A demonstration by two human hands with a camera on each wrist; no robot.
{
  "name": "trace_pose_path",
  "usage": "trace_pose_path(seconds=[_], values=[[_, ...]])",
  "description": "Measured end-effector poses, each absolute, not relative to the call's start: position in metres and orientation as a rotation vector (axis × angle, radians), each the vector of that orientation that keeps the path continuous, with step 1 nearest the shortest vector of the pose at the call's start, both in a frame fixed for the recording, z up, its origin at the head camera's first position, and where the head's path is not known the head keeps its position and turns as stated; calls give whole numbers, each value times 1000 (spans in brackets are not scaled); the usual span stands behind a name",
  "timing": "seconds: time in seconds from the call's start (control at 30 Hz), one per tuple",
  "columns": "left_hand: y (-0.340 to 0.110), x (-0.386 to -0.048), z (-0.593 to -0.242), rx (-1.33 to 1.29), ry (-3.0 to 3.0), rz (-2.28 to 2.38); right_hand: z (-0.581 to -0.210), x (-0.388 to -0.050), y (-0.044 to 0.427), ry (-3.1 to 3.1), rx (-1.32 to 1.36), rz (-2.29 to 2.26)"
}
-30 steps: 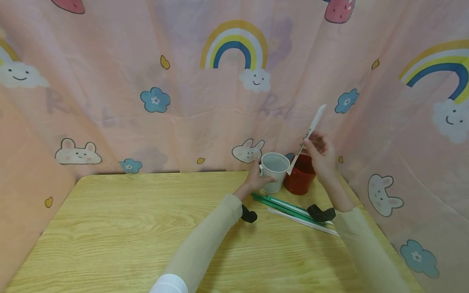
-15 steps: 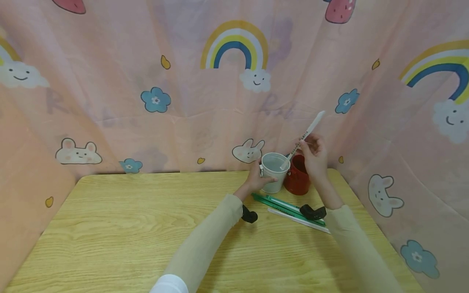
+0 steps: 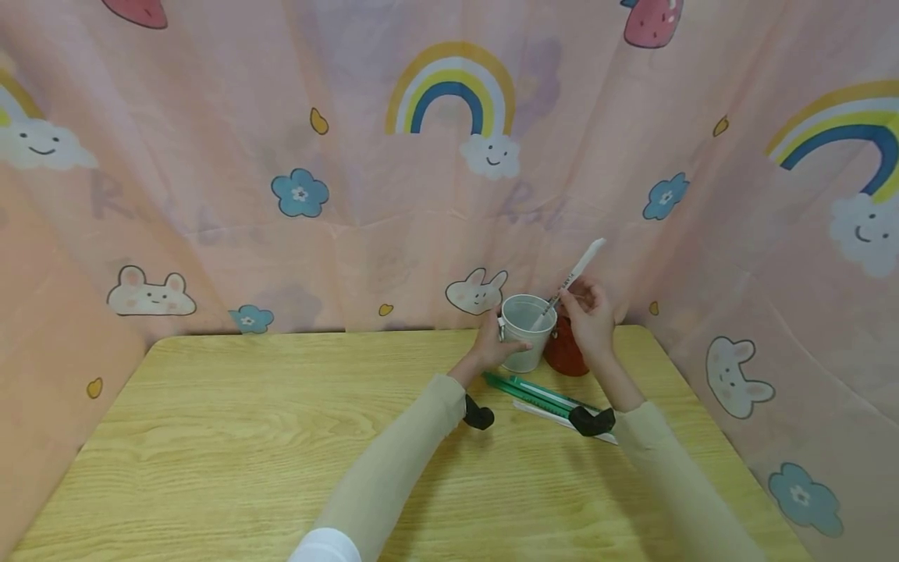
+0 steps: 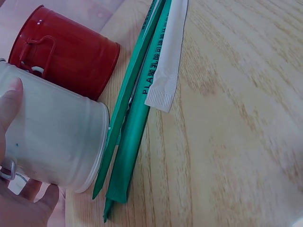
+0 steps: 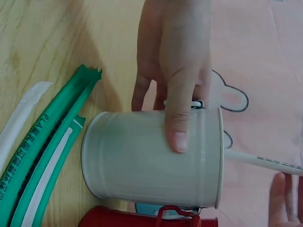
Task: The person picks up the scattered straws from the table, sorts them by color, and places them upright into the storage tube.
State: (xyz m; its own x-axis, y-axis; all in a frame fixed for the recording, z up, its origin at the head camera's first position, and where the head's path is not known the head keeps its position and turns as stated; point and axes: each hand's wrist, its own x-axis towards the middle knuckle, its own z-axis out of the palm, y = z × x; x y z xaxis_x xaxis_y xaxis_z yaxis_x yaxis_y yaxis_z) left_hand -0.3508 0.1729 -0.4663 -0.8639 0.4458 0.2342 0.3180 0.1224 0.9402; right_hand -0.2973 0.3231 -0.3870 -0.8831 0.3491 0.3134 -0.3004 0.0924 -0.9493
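Note:
In the head view a small white metal bucket stands upright near the table's back edge. My left hand grips its left side, thumb across the front, as the right wrist view shows closely with the bucket. A white paper-wrapped straw with dark print is pinched by the fingertips of my right hand. It slants, its lower end inside the white bucket's mouth and its upper end pointing up and right. Beside the white bucket is a red bucket, partly hidden behind my right hand.
Green-wrapped straws lie in front of the buckets, with a white-wrapped straw alongside. A black wrist-worn piece hangs over them on my right arm. Behind the wooden table hangs a pink printed curtain.
My right hand has moved left and down, bringing the straw's lower end from above the red bucket into the white bucket. My left hand has stayed on the white bucket.

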Motion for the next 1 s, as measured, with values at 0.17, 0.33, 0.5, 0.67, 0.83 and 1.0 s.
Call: trace_pose_path(seconds=[0.17, 0.33, 0.5, 0.67, 0.83, 1.0], values=[[174, -352, -467, 752, 2278, 1840, -390, -297, 323, -2033, -84, 1878], [173, -351, -466, 734, 2275, 1837, -395, -298, 322, -2134, -122, 1820], [172, -350, -466, 729, 2272, 1840, -398, -299, 322, -2184, -148, 1785], [173, -350, -465, 737, 2265, 1851, -401, -298, 322, -2238, -136, 1769], [173, -349, -465, 714, 2256, 1845, -403, -298, 321, -2285, -123, 1772], [173, -349, -465, 721, 2265, 1841, -407, -298, 320, -2297, -110, 1710]])
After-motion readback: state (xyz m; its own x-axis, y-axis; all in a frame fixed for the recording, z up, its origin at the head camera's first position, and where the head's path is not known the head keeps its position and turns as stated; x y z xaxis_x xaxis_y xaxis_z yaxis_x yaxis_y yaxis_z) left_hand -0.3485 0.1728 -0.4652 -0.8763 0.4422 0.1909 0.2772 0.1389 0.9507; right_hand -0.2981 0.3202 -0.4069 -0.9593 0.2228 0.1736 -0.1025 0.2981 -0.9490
